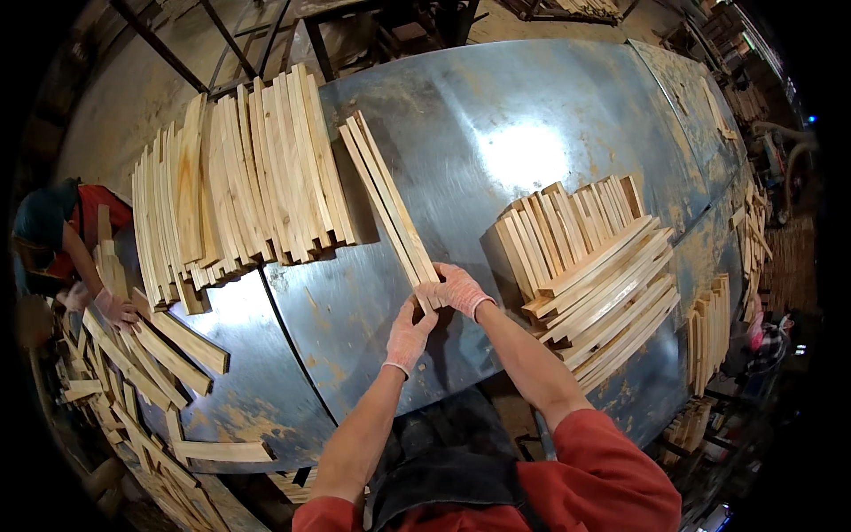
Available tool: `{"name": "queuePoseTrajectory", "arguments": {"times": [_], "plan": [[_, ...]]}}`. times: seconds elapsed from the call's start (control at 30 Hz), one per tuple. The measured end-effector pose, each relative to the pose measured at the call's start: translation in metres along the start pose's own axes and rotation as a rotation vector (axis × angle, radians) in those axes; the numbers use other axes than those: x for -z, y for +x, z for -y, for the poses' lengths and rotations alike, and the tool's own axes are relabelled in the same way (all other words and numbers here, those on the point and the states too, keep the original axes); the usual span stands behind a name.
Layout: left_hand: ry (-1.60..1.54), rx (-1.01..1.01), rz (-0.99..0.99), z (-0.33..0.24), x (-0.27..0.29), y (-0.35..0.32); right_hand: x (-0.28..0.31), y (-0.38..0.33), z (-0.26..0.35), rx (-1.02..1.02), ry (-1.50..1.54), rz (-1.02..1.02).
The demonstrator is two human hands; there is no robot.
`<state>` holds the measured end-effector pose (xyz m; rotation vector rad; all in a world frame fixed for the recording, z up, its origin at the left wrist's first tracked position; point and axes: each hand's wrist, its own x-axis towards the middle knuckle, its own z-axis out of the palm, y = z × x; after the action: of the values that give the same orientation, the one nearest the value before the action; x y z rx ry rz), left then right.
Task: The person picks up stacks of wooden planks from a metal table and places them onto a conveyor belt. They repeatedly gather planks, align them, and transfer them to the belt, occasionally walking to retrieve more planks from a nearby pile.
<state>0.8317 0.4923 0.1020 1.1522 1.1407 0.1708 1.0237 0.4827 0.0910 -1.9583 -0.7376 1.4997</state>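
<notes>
Both my hands, in pale gloves, close round the near end of a small bundle of long wooden strips [387, 199] at the middle of the metal table. My left hand [409, 339] grips the end from the left and below. From the right, my right hand [456, 289] wraps over the same end. The strips lie side by side, pointing away from me, with a dark gap between them. A large row of upright-set strips [257, 168] stands just to their left. To the right is a stack of shorter wooden pieces [603, 275], some laid slantwise on top.
The shiny metal table [425, 106] has sawdust patches and a seam. At far left a co-worker's gloved hand [115, 309] touches loose strips [182, 355] in a scattered pile. Another small stack of strips [707, 332] stands at the right edge, near another person [769, 341].
</notes>
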Motion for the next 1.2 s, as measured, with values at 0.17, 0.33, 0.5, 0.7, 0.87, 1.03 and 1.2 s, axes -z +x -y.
{"name": "queuePoseTrajectory", "arguments": {"times": [0.17, 0.33, 0.5, 0.7, 0.87, 1.03, 1.2], "plan": [[-0.021, -0.034, -0.05, 0.011, -0.003, 0.001, -0.005, -0.007, -0.008, 0.008, 0.155, -0.035], [0.053, -0.022, -0.143, 0.017, -0.002, -0.005, -0.006, -0.002, -0.021, -0.031, 0.326, -0.05], [0.013, -0.067, -0.158, 0.022, -0.004, -0.006, -0.005, 0.004, -0.027, -0.073, 0.31, -0.056], [0.064, -0.106, -0.183, 0.027, -0.004, 0.002, 0.002, 0.009, -0.032, -0.071, 0.385, 0.001], [0.166, 0.005, -0.169, 0.017, -0.005, 0.0, 0.008, 0.012, -0.04, -0.056, 0.484, 0.06], [0.211, -0.003, -0.227, -0.002, -0.007, 0.008, 0.013, 0.017, -0.044, -0.059, 0.458, 0.071], [0.071, 0.109, -0.17, -0.01, 0.007, -0.02, 0.02, 0.027, -0.04, -0.058, 0.63, 0.12]]}}
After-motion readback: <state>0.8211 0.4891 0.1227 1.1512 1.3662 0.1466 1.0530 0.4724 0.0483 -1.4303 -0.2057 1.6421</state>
